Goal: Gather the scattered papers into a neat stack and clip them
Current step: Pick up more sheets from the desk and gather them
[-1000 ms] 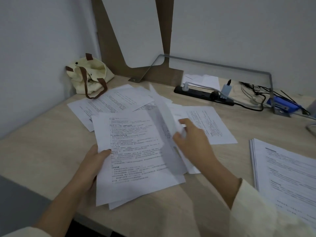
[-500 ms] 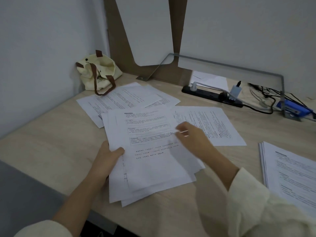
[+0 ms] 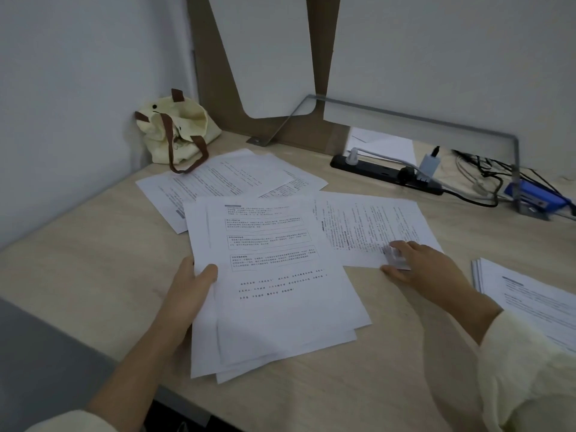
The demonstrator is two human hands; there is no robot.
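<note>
A loose pile of printed sheets [image 3: 280, 294] lies on the desk in front of me, its edges uneven. My left hand [image 3: 190, 288] grips the pile's left edge, thumb on top. To the right lies a single sideways sheet [image 3: 374, 226]. My right hand [image 3: 417, 263] rests on that sheet's near right corner, fingertips pinching its edge. Two more sheets [image 3: 230, 179] lie overlapped farther back on the left. A separate stack of papers [image 3: 530, 297] sits at the right edge. No clip is visible.
A cream tote bag [image 3: 174, 135] with brown straps sits in the back left corner. A black power strip [image 3: 386, 174] with plugs and tangled cables [image 3: 486, 179] runs along the back, under a metal bracket [image 3: 420, 115]. A blue object [image 3: 536, 198] lies at the far right.
The sheet that my right hand was turning over now lies flat on the pile. My right hand has moved right onto the corner of the single sideways sheet. My left hand keeps its grip.
</note>
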